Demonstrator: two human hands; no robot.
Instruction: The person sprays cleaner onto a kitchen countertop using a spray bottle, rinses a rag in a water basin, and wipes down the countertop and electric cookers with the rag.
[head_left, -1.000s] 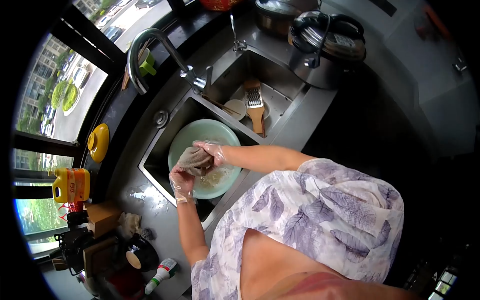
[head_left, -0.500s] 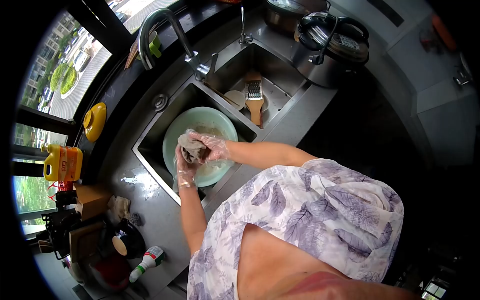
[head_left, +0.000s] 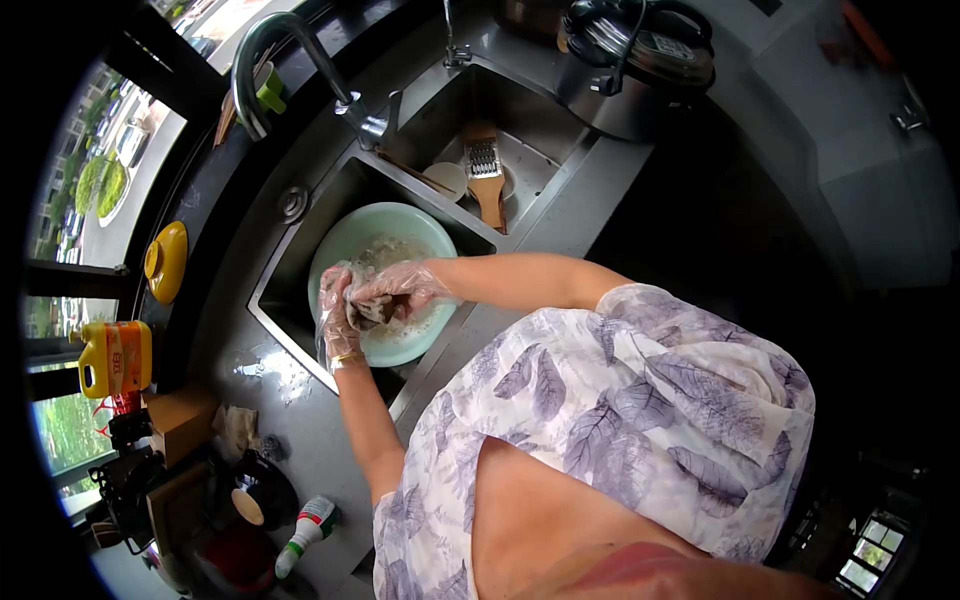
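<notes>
in a sink (head_left: 287, 282), pale-green basin (head_left: 333, 238), foamy water (head_left: 392, 252) inside; gloved hands (head_left: 402, 284) gripping grey cloth (head_left: 373, 312)

Dark-framed windows (head_left: 88, 282) at left look onto paved ground (head_left: 152, 178) and rounded green bushes (head_left: 101, 187). Daylight glares off the grey counter (head_left: 232, 325); pale panels (head_left: 865, 215) stand dimly at right.

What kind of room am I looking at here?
Most likely a kitchen: there's a double-bowl steel sink with a tall curved faucet, a wooden-handled grater lying in it, and what looks like an electric pressure cooker nearby.
</notes>
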